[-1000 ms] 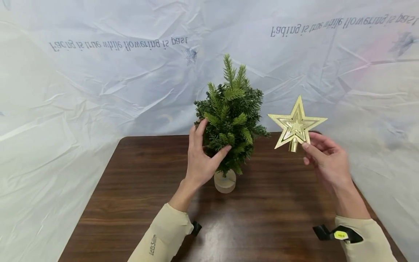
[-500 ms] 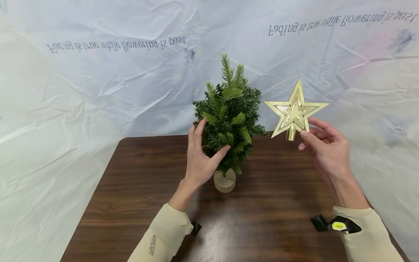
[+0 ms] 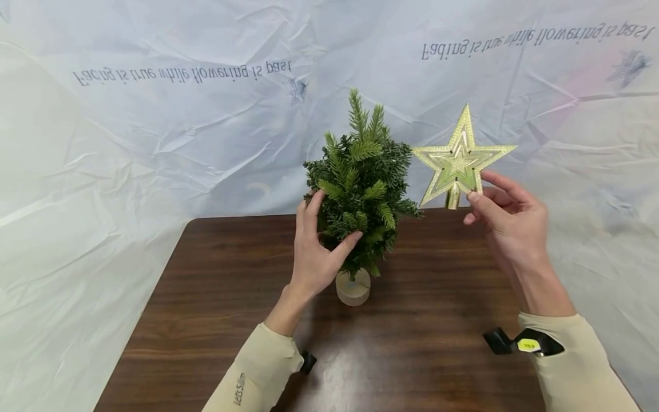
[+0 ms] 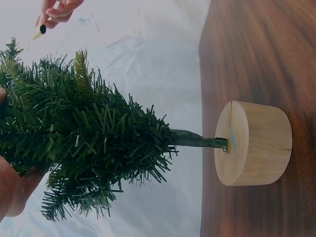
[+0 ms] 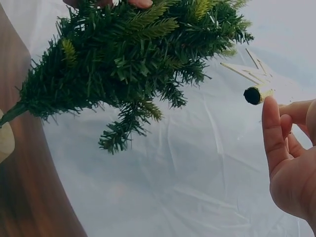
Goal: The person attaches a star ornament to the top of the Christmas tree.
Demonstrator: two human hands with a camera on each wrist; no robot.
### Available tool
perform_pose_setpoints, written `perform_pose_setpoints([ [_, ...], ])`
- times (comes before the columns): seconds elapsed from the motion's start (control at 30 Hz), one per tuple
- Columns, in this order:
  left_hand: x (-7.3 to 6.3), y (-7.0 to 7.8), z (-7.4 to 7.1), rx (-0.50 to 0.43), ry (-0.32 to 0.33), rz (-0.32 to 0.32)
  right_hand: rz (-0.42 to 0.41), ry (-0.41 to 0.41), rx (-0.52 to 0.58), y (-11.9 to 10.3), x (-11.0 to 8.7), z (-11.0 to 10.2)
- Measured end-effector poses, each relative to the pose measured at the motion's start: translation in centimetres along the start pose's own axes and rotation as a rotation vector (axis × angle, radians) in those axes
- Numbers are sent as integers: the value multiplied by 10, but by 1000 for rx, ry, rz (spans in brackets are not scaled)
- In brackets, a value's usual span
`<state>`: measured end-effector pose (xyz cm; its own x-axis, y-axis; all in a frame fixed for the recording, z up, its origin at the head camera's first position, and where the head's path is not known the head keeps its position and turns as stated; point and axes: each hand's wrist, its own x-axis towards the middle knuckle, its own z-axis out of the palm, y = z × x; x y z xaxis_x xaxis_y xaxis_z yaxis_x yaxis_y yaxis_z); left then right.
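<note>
A small artificial Christmas tree (image 3: 362, 189) stands upright on a round wooden base (image 4: 269, 145). My left hand (image 3: 318, 252) grips its left side among the branches, thumb in front and fingers round the side. Level with the upper half of the tree, just to its right, is a gold star tree topper (image 3: 460, 157). My right hand (image 3: 517, 223) pinches the star's lower right point between thumb and fingers. The star faces the head camera with its tube pointing down. In the right wrist view the tube's dark hollow end (image 5: 252, 96) shows, and the star appears nearly edge-on.
The tree's base rests on a dark brown wooden table (image 3: 221, 297). Pale printed sheeting (image 3: 206, 126) hangs behind the table and along both sides. Black straps (image 3: 525, 342) sit at both wrists.
My right hand has raised the star and brought it slightly left, so it is now higher beside the tree. My left hand and the tree have stayed in place.
</note>
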<state>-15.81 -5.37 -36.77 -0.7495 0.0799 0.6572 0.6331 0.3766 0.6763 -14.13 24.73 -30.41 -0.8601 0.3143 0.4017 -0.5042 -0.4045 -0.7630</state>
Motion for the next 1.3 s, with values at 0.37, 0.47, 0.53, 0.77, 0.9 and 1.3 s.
perform_pose_setpoints([
  [0.37,1,0,-1,-2,-1,1,-66,-50,61,-12,18,21],
  [0.47,1,0,-1,-4,0,3,-65,-58,29,-15,21,29],
  [0.53,1,0,-1,-6,-1,1,-68,-68,23,-16,22,34],
  [0.77,-1,0,0,-1,-5,-8,-94,-84,-4,-17,27,50],
  [0.9,-1,-1,0,-1,-8,-8,-106,-80,3,-19,30,58],
  [1.3,-1,0,1,-1,2,-6,-160,-149,49,-31,50,103],
])
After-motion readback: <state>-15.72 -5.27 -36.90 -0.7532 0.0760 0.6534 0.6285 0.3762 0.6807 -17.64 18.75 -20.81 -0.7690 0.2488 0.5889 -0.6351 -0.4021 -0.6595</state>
